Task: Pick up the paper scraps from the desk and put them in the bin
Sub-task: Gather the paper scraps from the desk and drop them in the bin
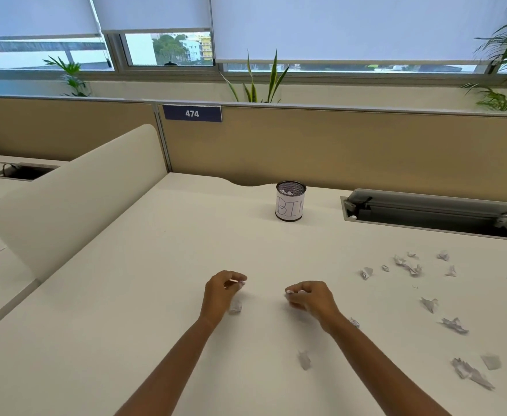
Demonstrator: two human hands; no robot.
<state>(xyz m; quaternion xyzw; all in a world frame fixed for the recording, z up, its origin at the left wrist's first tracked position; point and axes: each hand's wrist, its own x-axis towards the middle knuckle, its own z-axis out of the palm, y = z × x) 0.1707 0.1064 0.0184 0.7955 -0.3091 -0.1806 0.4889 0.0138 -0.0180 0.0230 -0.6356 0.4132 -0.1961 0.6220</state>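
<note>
Step in hand, as I judge it: collection. My left hand (222,291) hovers over the table (156,265) with fingers curled; its grip looks pinched together on something small and pale at the fingertips, but I cannot tell for certain what. A crumpled scrap (235,306) shows just beside its palm, and I cannot tell whether it is held or lying on the table. My right hand (310,298) is curled the same way, grip together, its contents hidden.

The bin (290,202) stands upright ahead of both hands, well apart from them, mouth facing up, long axis vertical, some paper already inside.

Most remaining scraps (408,265) lie scattered to the right, with one (304,360) near my right forearm. They are irregular wads with no clear long axis.

Next move, in my judgement: carry both hands forward over the bin's mouth and release, then reach right.
</note>
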